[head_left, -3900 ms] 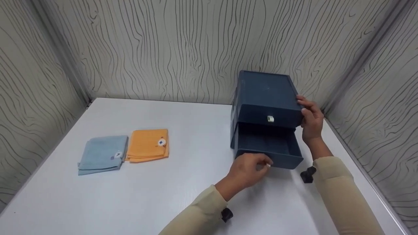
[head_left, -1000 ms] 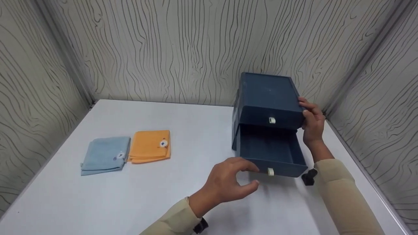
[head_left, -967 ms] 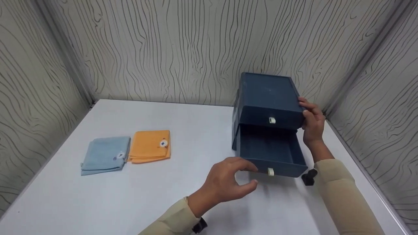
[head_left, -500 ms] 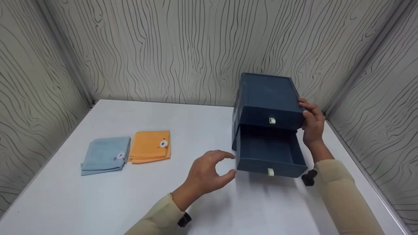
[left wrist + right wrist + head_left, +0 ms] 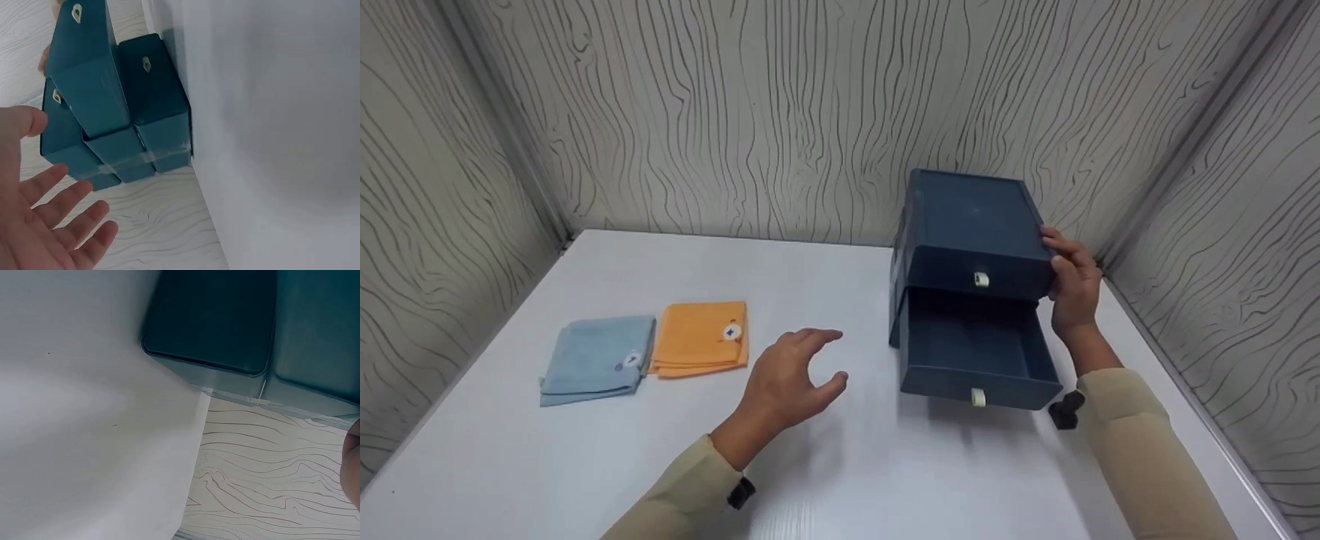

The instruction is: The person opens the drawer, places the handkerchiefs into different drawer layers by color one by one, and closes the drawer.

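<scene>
A dark blue drawer cabinet point(image 5: 971, 214) stands at the back right of the table, with stacked drawers bearing small pale pull tabs. Its middle drawer point(image 5: 975, 379) is pulled out; the drawers above and below it are in. My right hand point(image 5: 1072, 285) holds the cabinet's upper right edge, fingers over the top and thumb near the front corner. Left of the drawer, my left hand point(image 5: 787, 379) hovers over the table with thumb and fingers spread apart, holding nothing. An orange folded cloth point(image 5: 697, 337) lies to its left, beside a light blue folded cloth point(image 5: 596, 356).
A white table point(image 5: 840, 487) carries everything. Wood-grain panels point(image 5: 735, 112) rise behind it and on both sides. The pulled-out drawer juts toward the front, above the lower drawer point(image 5: 152, 84).
My left hand has let go of the middle drawer's tab, after the drawer came slightly further out, and moved left toward the cloths. My right hand stays on the cabinet.
</scene>
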Available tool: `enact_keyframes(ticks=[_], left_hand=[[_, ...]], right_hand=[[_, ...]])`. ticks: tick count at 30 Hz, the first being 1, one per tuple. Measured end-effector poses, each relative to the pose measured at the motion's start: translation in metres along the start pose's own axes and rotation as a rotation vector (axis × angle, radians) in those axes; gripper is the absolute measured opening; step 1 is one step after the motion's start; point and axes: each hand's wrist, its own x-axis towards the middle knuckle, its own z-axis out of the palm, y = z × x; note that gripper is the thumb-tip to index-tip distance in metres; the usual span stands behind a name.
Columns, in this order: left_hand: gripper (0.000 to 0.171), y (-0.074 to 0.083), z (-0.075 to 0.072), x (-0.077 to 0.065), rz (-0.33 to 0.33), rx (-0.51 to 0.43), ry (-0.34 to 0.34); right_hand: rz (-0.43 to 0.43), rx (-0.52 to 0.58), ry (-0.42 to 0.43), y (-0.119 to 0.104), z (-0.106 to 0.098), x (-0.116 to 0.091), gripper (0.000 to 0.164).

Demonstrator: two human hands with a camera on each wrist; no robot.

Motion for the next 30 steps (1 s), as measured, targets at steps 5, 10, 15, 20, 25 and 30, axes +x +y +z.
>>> enact_keyframes(ticks=[5,10,15,20,25,30], left_hand=[[0.047,-0.019,-0.004,0.002,-0.043,0.073,0.032],[0.051,-0.038,-0.007,0.005,-0.063,0.121,0.088],[0.054,-0.055,-0.010,0.006,-0.098,0.102,0.107],[0.053,-0.067,-0.014,0.007,-0.155,0.055,0.102],[0.053,-0.075,-0.020,0.008,-0.204,0.035,0.096],[0.053,-0.082,-0.027,0.007,-0.226,0.036,0.092]], right_hand=[[0.001,0.002,0.021,0.000,0.000,0.000,0.025],[0.000,0.006,0.028,0.000,0.001,0.001,0.025],[0.026,-0.016,0.034,0.000,0.002,0.001,0.026],[0.030,-0.026,0.033,0.000,0.001,0.000,0.026],[0.018,0.002,0.007,0.000,0.000,-0.001,0.026],[0.014,-0.014,0.004,0.000,0.000,-0.001,0.027]])
